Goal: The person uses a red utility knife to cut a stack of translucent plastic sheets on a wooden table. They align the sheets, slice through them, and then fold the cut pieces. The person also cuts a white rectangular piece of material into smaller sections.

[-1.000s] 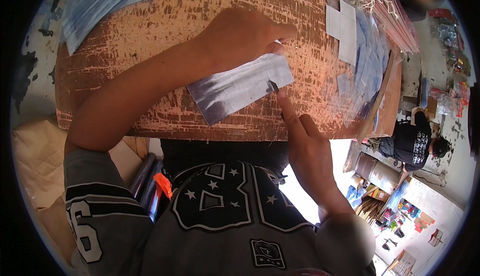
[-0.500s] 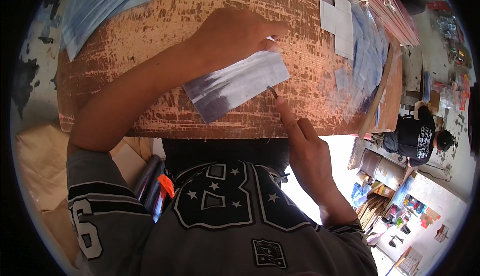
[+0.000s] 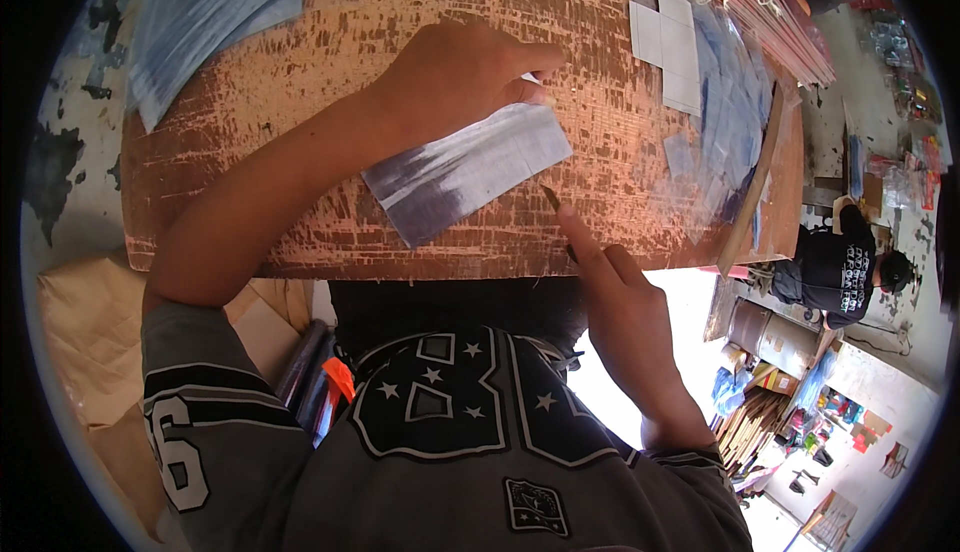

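Observation:
A glossy grey plastic sheet (image 3: pixel 475 177), roughly rectangular, lies slanted on the scratched wooden table (image 3: pixel 370 12) in front of me. My left hand (image 3: pixel 470 67) bends over its far edge and pins it down, thumb and index finger at its far right end. A bit of white shows between those fingers; what it is, I cannot tell. Just right of the sheet's near edge, my right hand (image 3: pixel 625 317) grips a thin knife (image 3: pixel 551 197) like a pen. The blade tip points at the sheet, a small gap apart from it. Most of the handle is hidden in my fingers.
Bluish plastic sheets (image 3: pixel 215 27) are stacked at the far left. To the right lie a white card piece (image 3: pixel 680 57), loose clear plastic pieces (image 3: pixel 728 102), a wooden strip (image 3: pixel 757 177) and a pink bundle with white strings (image 3: pixel 775 17). Another person (image 3: pixel 835 262) works farther right.
The knife has come off the sheet's near edge and moved slightly down and right with my right hand. My left hand still presses on the sheet.

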Available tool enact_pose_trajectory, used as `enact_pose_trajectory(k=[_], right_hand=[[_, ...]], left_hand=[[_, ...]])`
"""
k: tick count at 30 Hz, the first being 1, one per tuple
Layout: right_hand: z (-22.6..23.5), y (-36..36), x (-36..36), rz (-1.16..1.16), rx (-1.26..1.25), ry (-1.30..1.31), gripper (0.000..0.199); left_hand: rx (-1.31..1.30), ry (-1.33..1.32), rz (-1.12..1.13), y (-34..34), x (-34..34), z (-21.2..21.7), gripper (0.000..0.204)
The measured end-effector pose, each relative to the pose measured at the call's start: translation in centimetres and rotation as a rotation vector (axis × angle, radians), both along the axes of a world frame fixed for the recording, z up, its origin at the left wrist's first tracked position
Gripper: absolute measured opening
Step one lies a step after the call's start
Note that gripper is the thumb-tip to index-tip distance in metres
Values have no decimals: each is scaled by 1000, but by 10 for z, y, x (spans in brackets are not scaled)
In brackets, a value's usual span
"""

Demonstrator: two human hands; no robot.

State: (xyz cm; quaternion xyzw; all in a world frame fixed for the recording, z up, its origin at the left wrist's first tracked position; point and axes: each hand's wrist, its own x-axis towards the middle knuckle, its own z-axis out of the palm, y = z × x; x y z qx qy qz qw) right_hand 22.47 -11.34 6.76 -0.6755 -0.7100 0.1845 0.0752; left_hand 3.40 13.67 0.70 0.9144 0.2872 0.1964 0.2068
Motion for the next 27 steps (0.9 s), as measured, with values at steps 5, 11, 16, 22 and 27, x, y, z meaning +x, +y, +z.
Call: enact_pose_trajectory(k=[5, 11, 16, 22, 27], right_hand=[[-3, 12, -3, -31, 71, 60, 93], [-18, 34, -10, -7, 104, 121, 98], [-15, 38, -13, -12, 58, 79, 87], [-14, 41, -14, -7, 52, 75, 82], [-10, 43, -15, 1, 41, 54, 80]], left_hand=[[5, -65, -22, 2, -1, -4, 22], [9, -110, -35, -1, 0, -2, 20], [38, -143, -33, -1, 1, -7, 21], [-14, -91, -24, -2, 0, -4, 23], [3, -46, -20, -1, 0, -2, 25]])
